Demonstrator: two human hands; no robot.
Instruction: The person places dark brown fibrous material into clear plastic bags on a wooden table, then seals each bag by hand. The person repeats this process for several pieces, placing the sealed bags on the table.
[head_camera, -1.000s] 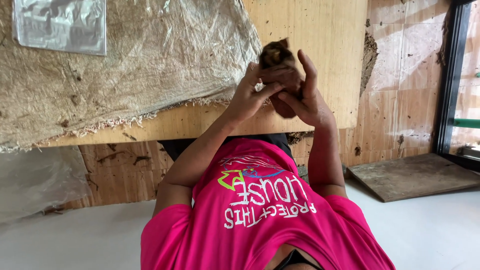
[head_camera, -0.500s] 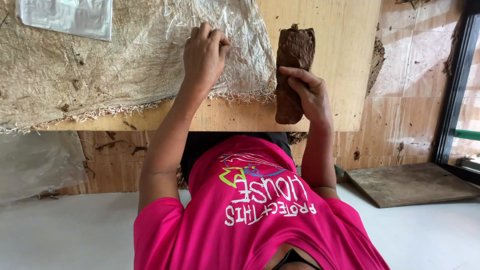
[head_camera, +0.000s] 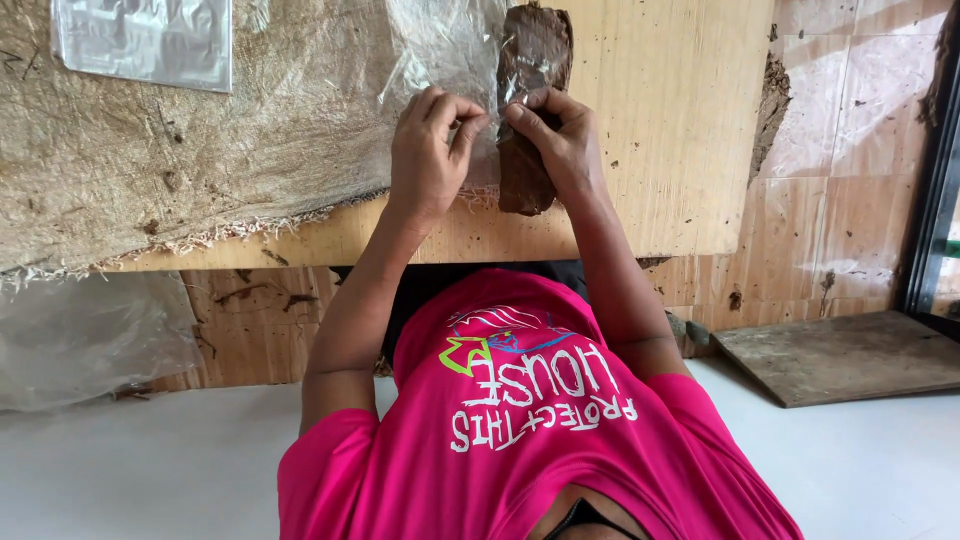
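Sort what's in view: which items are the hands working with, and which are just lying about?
In hand: left hand and right hand pinching clear plastic film over the brown block, on the wooden board.

Lying about: burlap sheet, plastic bag, loose plank.

Workshop: mud-stained plywood board (head_camera: 660, 150), sacking (head_camera: 180, 150)

Brown block (head_camera: 527, 120), clear plastic film (head_camera: 440, 50)
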